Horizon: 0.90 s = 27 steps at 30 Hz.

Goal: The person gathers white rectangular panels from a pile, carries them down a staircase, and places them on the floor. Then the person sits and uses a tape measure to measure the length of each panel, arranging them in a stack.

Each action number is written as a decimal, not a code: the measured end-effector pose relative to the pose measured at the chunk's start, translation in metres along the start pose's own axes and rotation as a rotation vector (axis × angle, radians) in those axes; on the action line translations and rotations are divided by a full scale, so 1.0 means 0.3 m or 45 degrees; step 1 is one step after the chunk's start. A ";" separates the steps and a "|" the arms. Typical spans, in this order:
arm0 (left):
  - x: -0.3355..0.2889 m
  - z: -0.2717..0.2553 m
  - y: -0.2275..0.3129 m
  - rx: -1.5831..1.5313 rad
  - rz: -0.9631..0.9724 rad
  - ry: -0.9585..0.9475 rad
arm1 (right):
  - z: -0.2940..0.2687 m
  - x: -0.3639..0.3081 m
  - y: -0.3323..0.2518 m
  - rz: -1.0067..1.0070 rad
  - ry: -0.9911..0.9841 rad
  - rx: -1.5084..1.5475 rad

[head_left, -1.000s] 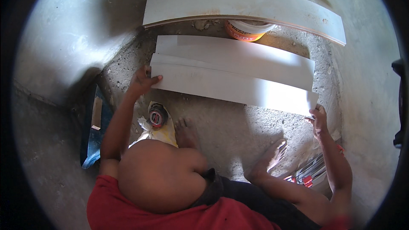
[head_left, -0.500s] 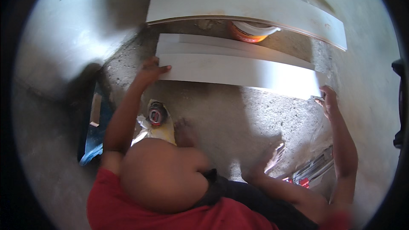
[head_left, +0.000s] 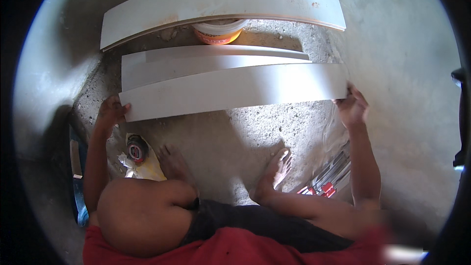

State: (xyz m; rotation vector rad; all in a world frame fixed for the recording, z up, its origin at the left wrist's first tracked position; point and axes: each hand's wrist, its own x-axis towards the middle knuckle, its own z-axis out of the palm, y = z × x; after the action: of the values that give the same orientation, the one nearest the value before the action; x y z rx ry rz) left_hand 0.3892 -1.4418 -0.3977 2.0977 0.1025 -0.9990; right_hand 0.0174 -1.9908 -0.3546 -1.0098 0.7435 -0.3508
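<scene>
A long, narrow white board (head_left: 230,91) stretches across in front of me, tilted slightly up to the right. My left hand (head_left: 111,114) grips its left end, with the thumb on top and the fingers mostly hidden behind the edge. At the other end, my right hand (head_left: 354,108) is closed on the right corner. Just beyond lies a similar white board (head_left: 133,71), partly covered by the held one. Whether the two boards touch, I cannot tell.
Farther off, another long white board (head_left: 221,0) lies across a white and orange bucket (head_left: 218,37). A tape measure (head_left: 137,148) rests near my left foot. Metal rails with red parts (head_left: 326,186) lie by my right forearm. A small wood-coloured strip (head_left: 75,159) sits beside blue material at left.
Both hands have brought the held board nearer to me, uncovering more of the board behind it. The whole view has shifted, so the things now appear farther left.
</scene>
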 end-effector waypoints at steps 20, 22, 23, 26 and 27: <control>-0.210 0.355 0.459 -0.246 0.792 -1.158 | 0.667 -0.096 -0.648 -1.053 -0.410 -0.582; -0.261 0.347 0.584 -0.258 1.073 -1.084 | 0.754 -0.081 -0.605 -1.087 -0.362 -0.597; -0.279 0.361 0.642 -0.343 1.129 -1.116 | 0.799 -0.069 -0.583 -1.057 -0.437 -0.642; -0.311 0.396 0.743 -0.534 1.249 -1.166 | 0.901 -0.028 -0.489 -0.850 -0.676 -0.428; -0.311 0.396 0.754 -0.521 1.269 -1.110 | 0.919 -0.006 -0.452 -0.726 -0.887 -0.330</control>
State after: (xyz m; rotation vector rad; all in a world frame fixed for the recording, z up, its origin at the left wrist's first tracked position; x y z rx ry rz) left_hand 0.3374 -1.6549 -0.2370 0.9562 -0.9831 -1.0098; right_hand 0.2189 -1.8832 -0.1492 -1.4766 -0.1475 -0.3605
